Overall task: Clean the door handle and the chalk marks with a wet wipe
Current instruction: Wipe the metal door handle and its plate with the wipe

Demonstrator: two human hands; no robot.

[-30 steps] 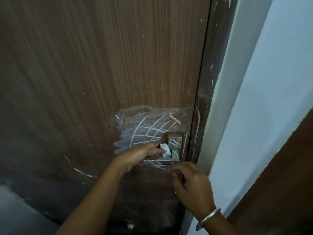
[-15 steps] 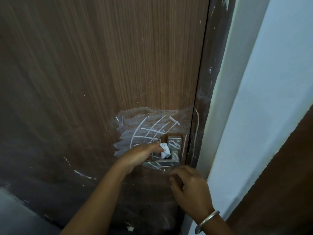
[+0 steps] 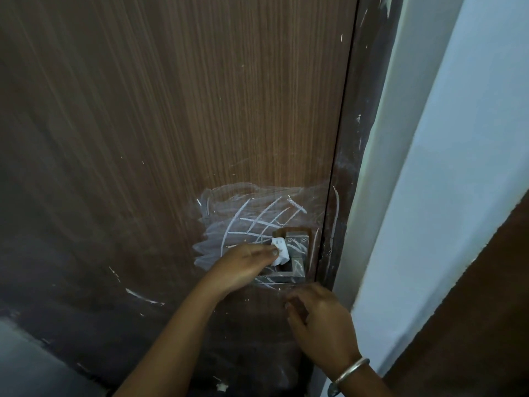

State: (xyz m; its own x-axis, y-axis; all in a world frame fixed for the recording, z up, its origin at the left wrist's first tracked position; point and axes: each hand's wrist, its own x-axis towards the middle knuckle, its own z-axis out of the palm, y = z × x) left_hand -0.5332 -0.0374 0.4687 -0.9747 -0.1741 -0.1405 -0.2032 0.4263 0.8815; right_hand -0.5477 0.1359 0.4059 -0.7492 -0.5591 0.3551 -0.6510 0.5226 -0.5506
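Note:
A square metal door handle [image 3: 297, 255] sits near the right edge of a brown wooden door [image 3: 177, 110]. White chalk marks [image 3: 252, 222] and smears spread over the wood to the left of and above the handle, and chalk lines cross the metal too. My left hand [image 3: 243, 266] pinches a small white wet wipe [image 3: 279, 251] and presses it against the left side of the handle's plate. My right hand [image 3: 317, 322], with a metal bangle on the wrist, hovers just below the handle with fingers curled and nothing in it.
A dark door frame [image 3: 363, 138] runs down the right of the door, with a pale wall [image 3: 458, 167] beyond it. Scattered chalk streaks [image 3: 143, 296] mark the lower left of the door.
My left hand has slid the wipe slightly up and left along the handle plate. My right hand has drifted a little lower below the handle.

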